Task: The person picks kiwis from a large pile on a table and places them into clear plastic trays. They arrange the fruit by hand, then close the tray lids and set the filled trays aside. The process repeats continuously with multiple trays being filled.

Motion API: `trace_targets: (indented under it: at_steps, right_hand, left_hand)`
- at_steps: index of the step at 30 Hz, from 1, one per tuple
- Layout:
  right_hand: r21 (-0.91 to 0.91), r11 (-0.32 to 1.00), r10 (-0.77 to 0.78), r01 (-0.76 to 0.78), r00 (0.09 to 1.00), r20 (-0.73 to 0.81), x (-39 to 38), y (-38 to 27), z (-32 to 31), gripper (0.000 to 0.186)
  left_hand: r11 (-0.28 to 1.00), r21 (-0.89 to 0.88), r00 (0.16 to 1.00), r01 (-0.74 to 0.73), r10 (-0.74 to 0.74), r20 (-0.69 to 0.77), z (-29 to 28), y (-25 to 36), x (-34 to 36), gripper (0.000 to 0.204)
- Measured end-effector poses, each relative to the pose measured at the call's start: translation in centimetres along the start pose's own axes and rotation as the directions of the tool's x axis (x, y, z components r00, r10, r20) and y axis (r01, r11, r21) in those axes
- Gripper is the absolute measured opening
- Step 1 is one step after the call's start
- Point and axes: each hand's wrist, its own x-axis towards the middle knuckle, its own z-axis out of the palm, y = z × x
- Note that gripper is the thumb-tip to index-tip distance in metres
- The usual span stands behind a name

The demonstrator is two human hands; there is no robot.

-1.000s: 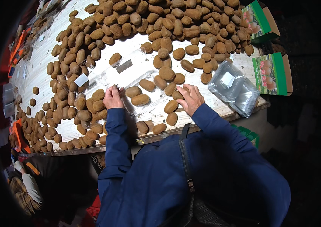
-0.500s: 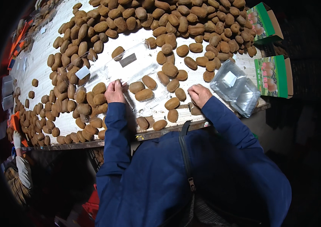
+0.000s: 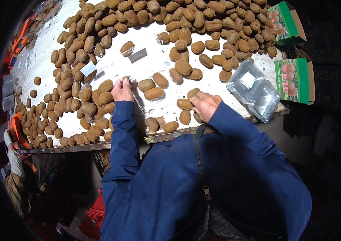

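My left hand (image 3: 123, 90) pinches the near edge of a clear plastic clamshell (image 3: 152, 64) with a dark label, lying open on the white tabletop. Three brown kiwifruit (image 3: 154, 93) sit in its near half. With curled fingers, my right hand (image 3: 205, 105) grips a kiwifruit (image 3: 193, 93) to the right of that clamshell; another kiwifruit (image 3: 184, 103) lies against its fingertips. Further right is a second open clear container (image 3: 263, 102) with a white label (image 3: 249, 80). Left of my left hand, another clear tray with a pale label (image 3: 88, 68) lies among loose kiwifruit.
A large kiwifruit heap (image 3: 214, 22) covers the back of the table (image 3: 50, 60). Green cardboard boxes (image 3: 293, 80) stand at the right edge. Orange objects (image 3: 17, 128) line the left side. Another person's sleeved arm (image 3: 15, 162) is at lower left; a red crate (image 3: 96, 213) is below.
My right hand has drawn back from a kiwifruit, then come leftward onto one again. The view has shifted slightly. The other person's arm at lower left has moved upward.
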Motion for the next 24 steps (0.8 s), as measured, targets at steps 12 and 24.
trace_targets:
  at_steps: [12, 24]
  right_hand:
    - [-0.123, 0.991, 0.060, -0.045, 0.991, 0.120, 3.2, 1.4, 2.5, 0.037]
    - [-0.098, 0.965, -0.263, 0.243, 0.897, -0.356, 11.6, -6.4, 4.1, 0.058]
  left_hand:
    - [1.000, 0.008, 1.000, 0.019, -0.019, 0.005, 0.6, 1.5, -1.0, 0.024]
    - [0.969, -0.228, 0.996, 0.093, -0.094, 0.004, 0.1, -0.5, -0.5, 0.035]
